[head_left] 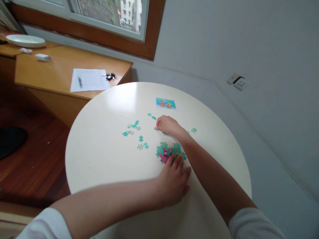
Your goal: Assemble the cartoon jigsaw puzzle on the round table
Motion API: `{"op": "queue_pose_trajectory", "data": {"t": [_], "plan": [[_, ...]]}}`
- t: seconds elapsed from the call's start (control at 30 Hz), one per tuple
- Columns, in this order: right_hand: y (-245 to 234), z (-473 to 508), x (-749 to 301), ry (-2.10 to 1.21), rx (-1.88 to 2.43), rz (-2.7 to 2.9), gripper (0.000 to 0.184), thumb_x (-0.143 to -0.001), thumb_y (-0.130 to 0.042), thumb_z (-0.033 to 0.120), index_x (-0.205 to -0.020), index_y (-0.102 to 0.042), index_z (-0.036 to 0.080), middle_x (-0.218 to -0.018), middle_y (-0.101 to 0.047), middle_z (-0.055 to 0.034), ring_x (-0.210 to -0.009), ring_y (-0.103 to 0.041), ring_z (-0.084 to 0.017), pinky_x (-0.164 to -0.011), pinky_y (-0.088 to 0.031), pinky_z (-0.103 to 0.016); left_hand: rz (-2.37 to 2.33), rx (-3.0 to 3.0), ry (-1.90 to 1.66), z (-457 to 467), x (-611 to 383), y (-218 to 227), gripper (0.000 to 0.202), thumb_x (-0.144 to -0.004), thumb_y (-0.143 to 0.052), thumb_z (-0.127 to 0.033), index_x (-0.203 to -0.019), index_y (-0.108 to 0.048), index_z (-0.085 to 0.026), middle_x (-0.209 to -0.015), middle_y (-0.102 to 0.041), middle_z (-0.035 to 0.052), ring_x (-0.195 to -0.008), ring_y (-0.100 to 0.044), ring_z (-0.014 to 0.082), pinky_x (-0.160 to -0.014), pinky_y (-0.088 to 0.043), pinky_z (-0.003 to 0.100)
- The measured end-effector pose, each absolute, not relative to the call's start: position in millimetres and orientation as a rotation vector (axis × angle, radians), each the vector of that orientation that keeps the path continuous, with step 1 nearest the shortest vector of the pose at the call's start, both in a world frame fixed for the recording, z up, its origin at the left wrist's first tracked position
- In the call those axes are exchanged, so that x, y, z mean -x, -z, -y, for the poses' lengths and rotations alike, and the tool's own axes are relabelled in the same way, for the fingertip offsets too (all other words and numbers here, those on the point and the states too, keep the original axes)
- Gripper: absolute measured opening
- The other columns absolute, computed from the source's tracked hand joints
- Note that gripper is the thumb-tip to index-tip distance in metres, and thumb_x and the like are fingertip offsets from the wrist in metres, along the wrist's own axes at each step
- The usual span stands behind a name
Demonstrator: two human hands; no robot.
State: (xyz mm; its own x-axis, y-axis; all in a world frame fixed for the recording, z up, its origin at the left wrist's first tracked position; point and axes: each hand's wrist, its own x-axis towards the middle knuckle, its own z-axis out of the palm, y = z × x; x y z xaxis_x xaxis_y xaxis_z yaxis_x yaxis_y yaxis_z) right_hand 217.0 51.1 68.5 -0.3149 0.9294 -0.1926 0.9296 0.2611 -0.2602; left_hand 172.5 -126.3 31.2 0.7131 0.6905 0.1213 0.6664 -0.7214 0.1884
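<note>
A partly joined jigsaw puzzle (pixel 164 154), showing a pink starfish and a yellow cartoon figure, lies on the white round table. My left hand (pixel 173 181) lies with spread fingers over its lower edge, and the fingertips cover part of the picture. Beyond the puzzle, my right hand (pixel 167 124) has its thumb and fingers pinched at a small teal puzzle piece (pixel 155 128), mostly hidden by the fingertips. Loose teal and pale green pieces (pixel 135 124) are scattered to the left. A few more pieces (pixel 193 130) sit right of my right forearm.
A small reference picture card (pixel 165 104) lies towards the far side of the round table (pixel 99 159). Behind it on the left, a wooden desk (pixel 62 56) holds a paper sheet (pixel 89 79), a pen, keys (pixel 109 76) and a white box (pixel 43 57). A wall stands at the right.
</note>
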Motion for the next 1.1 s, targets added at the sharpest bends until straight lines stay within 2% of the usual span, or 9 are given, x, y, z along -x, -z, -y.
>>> {"op": "queue_pose_trajectory", "data": {"t": [0.1,0.2,0.33,0.5,0.7,0.93,1.1], "plan": [[-69,-53,-219,0.45,-1.85,-2.471,0.01,-0.067,-0.074,0.028,-0.069,-0.067,0.021,-0.077,-0.068,-0.0045,-0.065,-0.057,-0.014,-0.057,-0.035,-0.024,-1.119,-2.788,-0.292,126,-173,-30,0.055,-0.089,-0.042,-0.045,-0.133,-0.045,-0.011,-0.139,-0.044,0.0228,-0.13,-0.04,0.0338,-0.106,-0.024,0.048],[-70,-47,-217,0.432,-1.835,-2.54,0.008,-0.069,-0.072,0.026,-0.072,-0.067,0.021,-0.08,-0.068,-0.0043,-0.069,-0.057,-0.014,-0.058,-0.035,-0.025,-1.12,-2.789,-0.306,126,-173,-29,0.055,-0.089,-0.042,-0.045,-0.132,-0.046,-0.011,-0.138,-0.045,0.0233,-0.13,-0.04,0.0341,-0.106,-0.023,0.049],[-74,-28,-208,0.656,-1.611,-2.696,0.005,-0.072,-0.067,0.019,-0.077,-0.067,0.019,-0.075,-0.065,-0.001,-0.067,-0.055,-0.012,-0.058,-0.035,-0.022,-1.102,-2.771,-0.307,125,-172,-31,0.054,-0.089,-0.042,-0.044,-0.132,-0.046,-0.01,-0.137,-0.045,0.0242,-0.129,-0.04,0.0347,-0.106,-0.024,0.05],[-78,-8,-192,0.857,-1.385,-2.744,0.009,-0.074,-0.066,0.018,-0.083,-0.068,0.017,-0.072,-0.063,0.0003,-0.066,-0.055,-0.011,-0.06,-0.036,-0.023,-1.073,-2.697,-0.236,124,-170,-38,0.053,-0.091,-0.04,-0.042,-0.133,-0.046,-0.01,-0.139,-0.044,0.0195,-0.129,-0.039,0.0328,-0.108,-0.024,0.05],[-71,-4,-181,0.824,-1.382,-2.697,0.022,-0.072,-0.07,0.024,-0.093,-0.066,0.017,-0.076,-0.063,0.0009,-0.066,-0.054,-0.011,-0.059,-0.034,-0.022,-1.048,-2.664,-0.181,123,-169,-44,0.056,-0.092,-0.04,-0.039,-0.14,-0.036,-0.011,-0.145,-0.039,0.0149,-0.134,-0.032,0.0314,-0.11,-0.021,0.051],[-66,-8,-181,0.791,-1.376,-2.735,0.021,-0.068,-0.075,0.023,-0.085,-0.064,0.016,-0.088,-0.065,-0.0017,-0.073,-0.056,-0.011,-0.062,-0.036,-0.021,-1.044,-2.655,-0.193,123,-169,-44,0.057,-0.091,-0.041,-0.038,-0.142,-0.034,-0.011,-0.147,-0.036,0.0144,-0.136,-0.029,0.032,-0.111,-0.019,0.051],[-63,-7,-182,1.081,-1.452,-2.716,0.009,-0.07,-0.07,0.015,-0.075,-0.062,0.016,-0.071,-0.064,0.0014,-0.065,-0.058,-0.009,-0.06,-0.04,-0.02,-1.058,-2.657,-0.201,123,-169,-43,0.057,-0.09,-0.043,-0.039,-0.139,-0.037,-0.01,-0.144,-0.04,0.0157,-0.134,-0.031,0.0331,-0.11,-0.021,0.051]]}}
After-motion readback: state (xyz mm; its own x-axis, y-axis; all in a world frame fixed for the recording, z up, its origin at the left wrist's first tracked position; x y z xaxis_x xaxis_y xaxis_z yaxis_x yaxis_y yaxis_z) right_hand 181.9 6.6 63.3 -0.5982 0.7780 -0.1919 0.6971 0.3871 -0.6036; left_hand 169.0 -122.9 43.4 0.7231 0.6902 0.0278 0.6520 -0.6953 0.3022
